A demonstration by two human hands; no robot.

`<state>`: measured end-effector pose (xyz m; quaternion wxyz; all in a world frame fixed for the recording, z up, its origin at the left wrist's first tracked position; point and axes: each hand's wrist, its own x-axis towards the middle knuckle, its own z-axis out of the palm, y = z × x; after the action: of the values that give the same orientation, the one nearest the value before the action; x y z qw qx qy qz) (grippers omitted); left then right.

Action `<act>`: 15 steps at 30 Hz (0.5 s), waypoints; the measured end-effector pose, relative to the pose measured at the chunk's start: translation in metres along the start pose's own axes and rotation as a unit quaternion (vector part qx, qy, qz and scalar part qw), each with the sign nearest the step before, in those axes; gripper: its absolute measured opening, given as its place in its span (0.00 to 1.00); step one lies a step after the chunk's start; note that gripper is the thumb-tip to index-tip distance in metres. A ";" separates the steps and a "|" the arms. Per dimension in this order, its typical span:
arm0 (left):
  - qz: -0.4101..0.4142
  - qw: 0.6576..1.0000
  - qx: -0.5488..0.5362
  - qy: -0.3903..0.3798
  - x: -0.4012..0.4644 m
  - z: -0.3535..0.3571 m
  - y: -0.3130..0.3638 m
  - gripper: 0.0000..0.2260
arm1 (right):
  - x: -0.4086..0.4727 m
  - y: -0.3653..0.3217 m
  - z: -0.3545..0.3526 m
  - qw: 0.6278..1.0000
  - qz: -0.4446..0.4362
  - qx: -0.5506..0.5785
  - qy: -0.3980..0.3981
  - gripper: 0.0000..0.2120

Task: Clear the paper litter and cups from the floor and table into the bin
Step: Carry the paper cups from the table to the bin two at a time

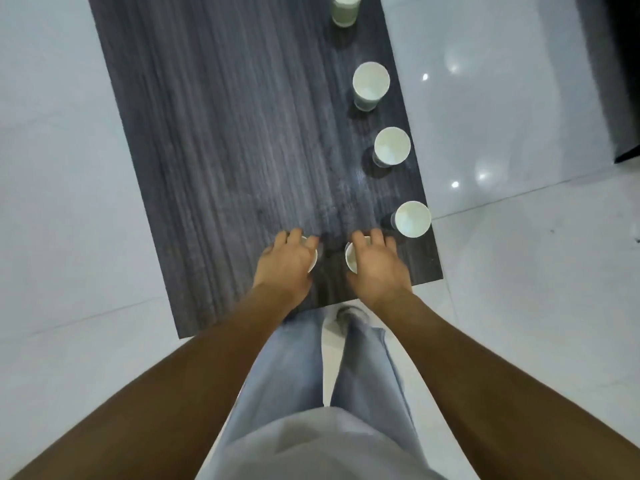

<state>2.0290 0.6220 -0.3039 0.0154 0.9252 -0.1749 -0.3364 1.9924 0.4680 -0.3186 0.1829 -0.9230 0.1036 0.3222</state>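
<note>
Left grip (287, 263) and right grip (375, 263) each curl over a paper cup (350, 259) at the bench's (225, 150) near edge (light, crushable; hold rims gently).

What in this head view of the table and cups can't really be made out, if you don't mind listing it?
- Cup under the left hand: mostly covered by the hand; only a rim sliver shows.
- Cup under the right hand: likewise, contents hidden.
- Farthest cup: rim cut off by the top edge.
- The bin: not in the head view.
- Paper litter: none can be made out on the floor in view.
- Far end of the table: cut off by the top edge.
</note>
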 end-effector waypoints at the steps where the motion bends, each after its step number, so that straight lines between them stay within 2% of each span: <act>1: -0.017 1.000 -0.015 -0.002 -0.013 -0.006 0.001 0.27 | -0.009 -0.005 -0.009 1.000 -0.018 -0.009 0.001 0.27; 9: -0.155 0.978 -0.127 0.054 -0.151 -0.022 0.000 0.26 | -0.103 -0.043 -0.054 0.985 -0.142 -0.098 -0.027 0.26; 12: -0.215 0.957 -0.178 0.076 -0.204 -0.016 -0.005 0.25 | -0.132 -0.065 -0.060 0.971 -0.185 -0.145 -0.038 0.24; 15: -0.283 0.922 -0.244 0.101 -0.266 -0.001 -0.015 0.25 | -0.170 -0.103 -0.053 0.951 -0.241 -0.188 -0.053 0.23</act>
<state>1.8446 0.7245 -0.1415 0.1630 0.9328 0.1839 -0.2638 1.9232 0.5531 -0.1450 0.0836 -0.9200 -0.1939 0.3302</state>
